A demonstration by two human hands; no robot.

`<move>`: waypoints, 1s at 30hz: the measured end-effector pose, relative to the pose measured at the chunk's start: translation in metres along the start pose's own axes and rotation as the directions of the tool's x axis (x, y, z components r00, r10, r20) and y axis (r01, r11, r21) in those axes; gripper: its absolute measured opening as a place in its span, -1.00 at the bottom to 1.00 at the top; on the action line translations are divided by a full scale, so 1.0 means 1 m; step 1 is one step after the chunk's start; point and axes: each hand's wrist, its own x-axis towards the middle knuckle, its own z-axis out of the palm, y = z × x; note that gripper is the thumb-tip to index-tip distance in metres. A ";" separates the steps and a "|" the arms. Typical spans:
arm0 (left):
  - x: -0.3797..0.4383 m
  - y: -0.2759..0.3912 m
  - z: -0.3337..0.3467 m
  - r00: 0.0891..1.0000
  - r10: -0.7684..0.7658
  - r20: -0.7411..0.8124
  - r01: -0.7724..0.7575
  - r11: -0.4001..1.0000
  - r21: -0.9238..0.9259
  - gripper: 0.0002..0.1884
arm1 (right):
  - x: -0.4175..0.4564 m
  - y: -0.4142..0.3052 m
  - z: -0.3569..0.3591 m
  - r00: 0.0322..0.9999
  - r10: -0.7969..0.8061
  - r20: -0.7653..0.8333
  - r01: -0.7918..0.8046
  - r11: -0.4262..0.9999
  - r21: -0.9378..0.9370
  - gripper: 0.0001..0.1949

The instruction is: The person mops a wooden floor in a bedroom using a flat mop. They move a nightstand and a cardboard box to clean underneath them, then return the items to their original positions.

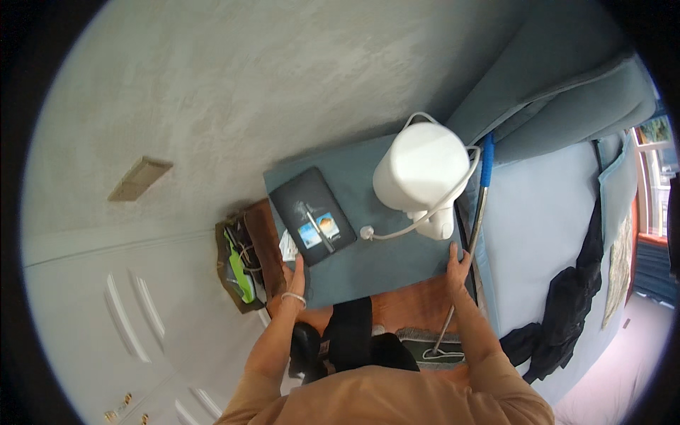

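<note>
A blue-grey bedside table or ottoman top (366, 260) lies before me, close to the wall. My left hand (295, 279) holds its left edge, thumb on top, beside a crumpled white paper or tissue (288, 247). At the right edge my right hand (457, 268) grips the same top, its lower fingers hidden. A flat black case or box (287, 196) with colour pictures and a silver pen-like stick (319, 227) rests on the left part. Toward the back right stands a white rounded appliance (419, 164); its white cord ends in a plug (366, 232) on the surface.
A flat mop with a blue-gripped metal pole (479, 210) leans between the table and the bed (536, 212). Black clothing (563, 303) lies on the bed. An open bag (223, 276) with a green item stands left, near white panelled doors (95, 319). The floor is wooden.
</note>
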 end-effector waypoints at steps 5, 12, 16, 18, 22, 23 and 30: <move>0.009 0.010 -0.002 0.993 0.103 -0.052 -0.102 0.995 0.020 0.12 | 0.004 -0.007 0.001 0.991 0.071 0.113 -0.083 0.992 0.099 -0.15; 0.009 0.029 0.020 0.981 0.116 -0.155 -0.116 0.993 0.010 -0.03 | 0.036 -0.001 0.012 0.974 0.188 0.124 -0.218 0.925 0.311 -0.30; 0.013 0.028 0.013 0.975 0.159 -0.158 -0.172 0.983 -0.072 -0.14 | 0.045 0.012 0.019 0.974 0.225 0.012 -0.217 0.921 0.325 -0.33; 0.015 0.028 0.011 0.991 0.127 0.045 -0.117 0.977 -0.180 0.20 | 0.050 0.016 0.020 0.974 0.224 0.035 -0.219 0.891 0.398 -0.31; 0.007 0.041 0.023 0.963 0.207 -0.173 -0.161 0.956 0.245 0.20 | 0.065 0.010 0.006 0.966 0.200 0.161 -0.247 0.896 0.370 -0.37; 0.002 0.048 0.029 0.970 0.073 -0.233 0.005 0.948 0.318 0.26 | 0.071 0.003 -0.001 0.948 0.221 0.229 -0.289 0.898 0.331 -0.38; -0.022 0.092 0.040 0.984 0.054 -0.172 -0.005 0.962 0.273 0.16 | 0.140 -0.021 -0.047 0.906 -0.424 0.021 0.294 0.591 -0.751 -0.37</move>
